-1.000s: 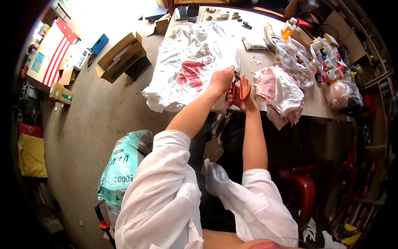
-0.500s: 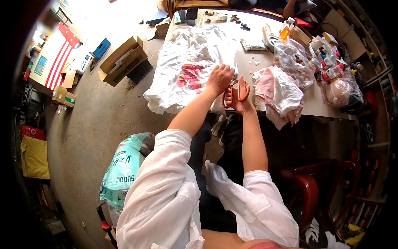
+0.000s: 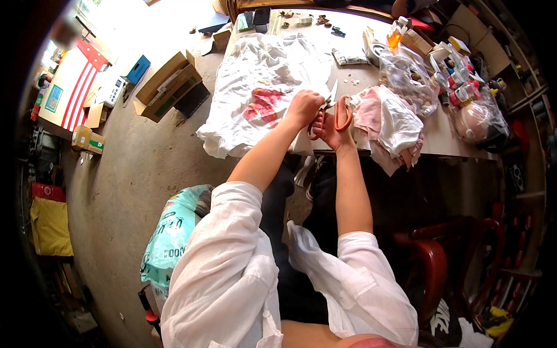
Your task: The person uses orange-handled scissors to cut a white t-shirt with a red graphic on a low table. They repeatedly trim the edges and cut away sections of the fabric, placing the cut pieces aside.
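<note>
A white garment (image 3: 243, 69) with a red print is spread over the left part of the table, its near edge hanging down. At its right side my left hand (image 3: 306, 108) is closed on the cloth; the pinched part is hidden under the fingers. Just to the right, my right hand (image 3: 333, 134) holds scissors with orange-brown handles (image 3: 344, 113), palm turned up. Their blades point away from me, close beside my left fingertips. Whether cloth lies between the blades cannot be made out.
Right of the scissors lies a pile of pink and white cloth (image 3: 394, 124). Beyond it are clear plastic bags (image 3: 409, 81) and bottles (image 3: 464, 95). An opened cardboard box (image 3: 168, 84) stands left of the table. A teal bag (image 3: 174, 232) and a dark red chair (image 3: 432, 267) flank me.
The scissors' handles have turned and now show narrower, with the blades more visible. Both hands stay close together at the garment's edge. The whole view has shifted slightly.
</note>
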